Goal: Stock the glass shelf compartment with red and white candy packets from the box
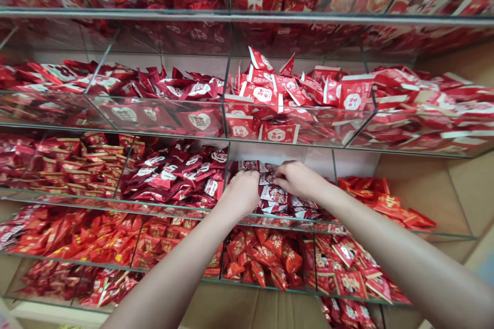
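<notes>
Packets [275, 194] printed in white and dark red fill a compartment of the glass shelf [293, 223], between the left divider [227, 162] and the right divider [335, 163]. We find both hands working here. The left hand [243, 194] lies over the compartment's front left corner, back toward us, fingers turned down among the packets; whether they pinch one we cannot tell, since the hand hides them. The right hand [300, 180] reaches in nearer the back edge, its fingers bent and drawn toward the thumb, close over the packets; we cannot make out whether anything is gripped between them. Beyond the left divider we note maroon packets [170, 172]; beyond the right divider, toward the shelf's right end, lie orange-red packets [393, 203]. On the shelf above, pink-red packets [262, 93] rise over the front edge.

We judge the step in hand to be setting packets in order within this one compartment, as those between the hands lie mostly flat, printed faces up. In our reading, the next move calls for light pressure from both hands, keeping the packets below the shelf's front edge and clear of the dividers.
</notes>
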A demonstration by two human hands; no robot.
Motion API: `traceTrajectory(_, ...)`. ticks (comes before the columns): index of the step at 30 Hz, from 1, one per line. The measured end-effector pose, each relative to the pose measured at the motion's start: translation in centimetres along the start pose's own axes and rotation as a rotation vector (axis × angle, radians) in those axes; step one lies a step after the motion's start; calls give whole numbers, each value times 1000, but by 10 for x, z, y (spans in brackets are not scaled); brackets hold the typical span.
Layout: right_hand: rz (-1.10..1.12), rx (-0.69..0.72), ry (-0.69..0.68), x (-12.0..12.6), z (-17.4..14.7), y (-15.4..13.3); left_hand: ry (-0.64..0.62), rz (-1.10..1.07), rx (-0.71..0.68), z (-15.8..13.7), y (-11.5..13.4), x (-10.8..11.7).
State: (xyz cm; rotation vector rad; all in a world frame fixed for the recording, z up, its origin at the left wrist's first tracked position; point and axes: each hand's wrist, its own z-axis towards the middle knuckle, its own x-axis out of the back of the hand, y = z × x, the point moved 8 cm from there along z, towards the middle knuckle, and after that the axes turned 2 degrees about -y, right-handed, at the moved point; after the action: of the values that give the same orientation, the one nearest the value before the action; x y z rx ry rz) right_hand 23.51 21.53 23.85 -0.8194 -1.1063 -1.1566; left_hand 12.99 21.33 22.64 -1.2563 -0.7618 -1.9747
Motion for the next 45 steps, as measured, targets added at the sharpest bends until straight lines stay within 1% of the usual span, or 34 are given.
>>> traceTrajectory(3, 14, 8, 28, 6, -11, -1, -5, -26, -4, 1, -2, -4)
traceTrajectory(5, 27, 30, 52, 11, -20, -3, 23, -50, 9, 2, -6, -4)
traceTrajectory(9, 38, 71, 84, 15, -38, -9, 153, -115, -26, 1, -5, 7)
traceTrajectory(11, 37, 99, 70, 11, -42, -12, 221, -146, -51, -1, -4, 15)
traceTrajectory(13, 34, 133, 34, 4, -42, -14, 248, -169, -70, -2, -3, 18)
traceTrajectory(16, 32, 139, -12, -9, -37, -12, 215, -181, -93, 0, -1, 14)
traceTrajectory(19, 38, 116, -21, -17, -34, -8, 190, -184, -92, 3, -3, 9)
traceTrajectory(23, 43, 105, -12, -15, -37, -8, 221, -205, -70, 0, -4, 16)
traceTrajectory(25, 42, 108, 0, -11, -39, -10, 213, -214, -64, -5, -4, 20)
traceTrajectory(27, 38, 103, 9, -8, -41, -12, 147, -205, -73, -9, -1, 18)
traceTrajectory(30, 29, 78, 11, -7, -40, -12, 9, -153, -81, -8, 4, 7)
traceTrajectory(32, 25, 59, 17, -9, -39, -12, -28, -100, -52, -4, 3, 2)
traceTrajectory(36, 19, 35, 36, -12, -39, -13, 12, 14, 40, 2, -1, -1)
traceTrajectory(38, 21, 32, 40, -13, -39, -13, 37, 44, 56, 2, -2, -1)
traceTrajectory(42, 31, 33, 49, -7, -40, -11, 82, 23, -9, -3, 1, 0)
traceTrajectory(43, 36, 28, 76, -2, -45, -11, 103, 7, -30, -5, 2, 1)
traceTrajectory(45, 61, 38, 177, 10, -64, -14, 151, -29, -65, -9, 2, 3)
